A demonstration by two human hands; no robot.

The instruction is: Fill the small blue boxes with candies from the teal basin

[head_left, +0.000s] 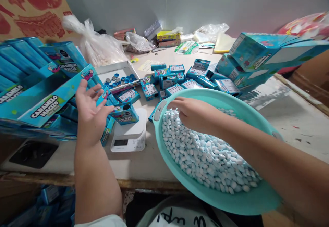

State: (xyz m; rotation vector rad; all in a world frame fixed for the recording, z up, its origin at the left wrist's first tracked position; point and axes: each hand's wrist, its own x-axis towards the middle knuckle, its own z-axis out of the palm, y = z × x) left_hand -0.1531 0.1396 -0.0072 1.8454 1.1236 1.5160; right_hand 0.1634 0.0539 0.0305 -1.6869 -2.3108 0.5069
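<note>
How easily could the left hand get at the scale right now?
Probably quite easily. The left hand is open just beside the scale, and nothing seems to block its near edge. Only the blue box on top sits by the fingers, so it may hinder reaching the platform.

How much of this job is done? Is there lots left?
Looks done: many small blue candy boxes lie labels up; whether they are full I cannot tell. In hand: the right hand reaches into pale blue candies in a teal basin; the left hand is open beside a blue box on a white scale. Left: the basin holds plenty of candies, and blue caps sit in a white tray.
</note>
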